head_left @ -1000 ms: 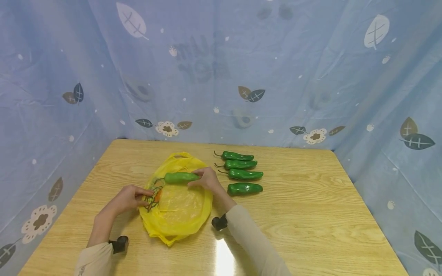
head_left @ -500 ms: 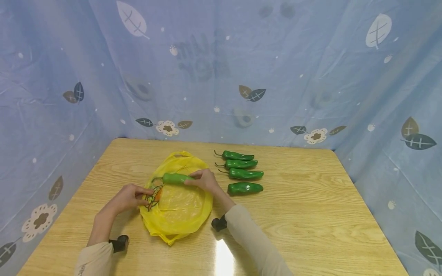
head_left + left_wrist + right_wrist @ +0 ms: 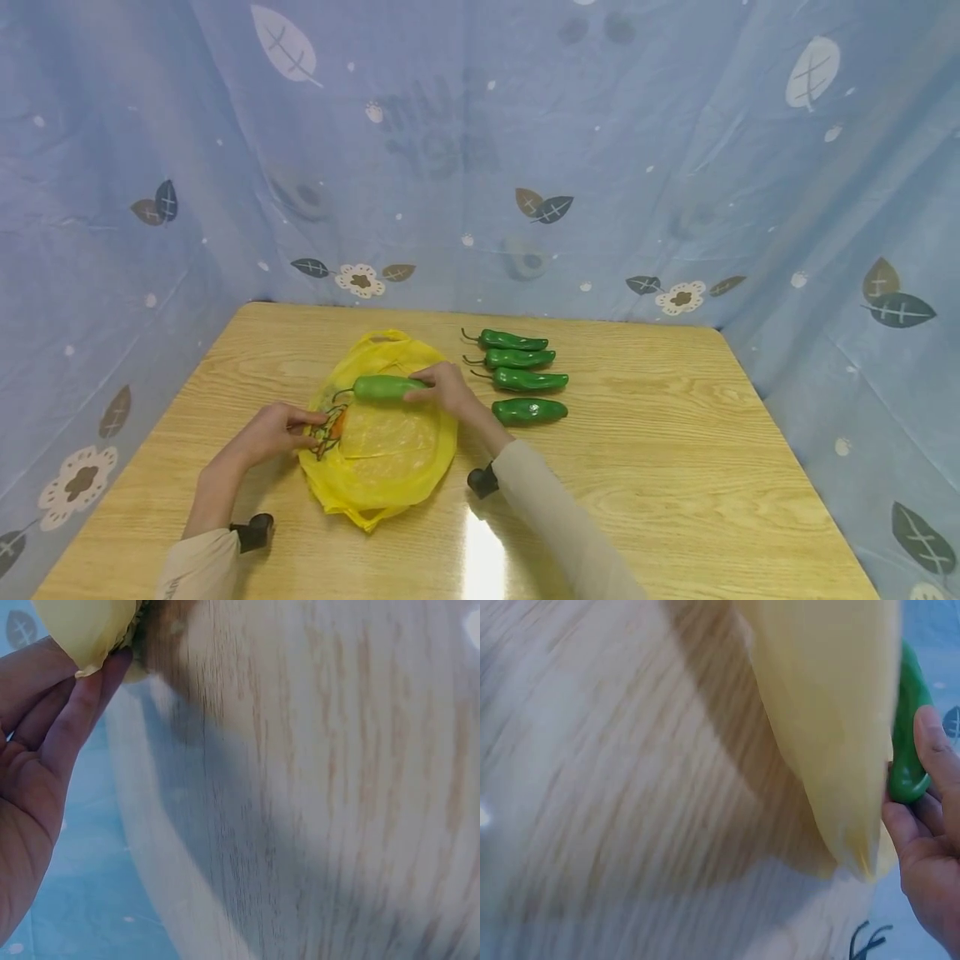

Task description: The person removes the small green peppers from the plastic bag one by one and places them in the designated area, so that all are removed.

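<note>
A yellow plastic bag [image 3: 390,458] stands on the table with its mouth spread wide toward the head camera. My left hand [image 3: 272,433] pinches its left rim between thumb and fingers; the left wrist view shows the bag's edge [image 3: 90,634] caught at the fingertips. My right hand [image 3: 450,392] grips the right end of a light green chili pepper [image 3: 384,387]. This pepper lies crosswise over the bag's mouth, stem to the left. In the right wrist view the pepper's rounded tip [image 3: 909,784] sits between thumb and fingers, beside the bag's outer wall [image 3: 825,727].
Right of the bag, several dark green chili peppers [image 3: 527,380] lie in a column, the nearest one [image 3: 529,411] set slightly apart. An orange patch with dark lines [image 3: 335,423] shows at the bag's left side. Blue printed curtain [image 3: 480,167] surrounds the wooden table [image 3: 675,450].
My right hand and the pepper have shifted only slightly above the bag, the pepper coming closer to level after a small tilt. My left hand keeps its hold on the rim.
</note>
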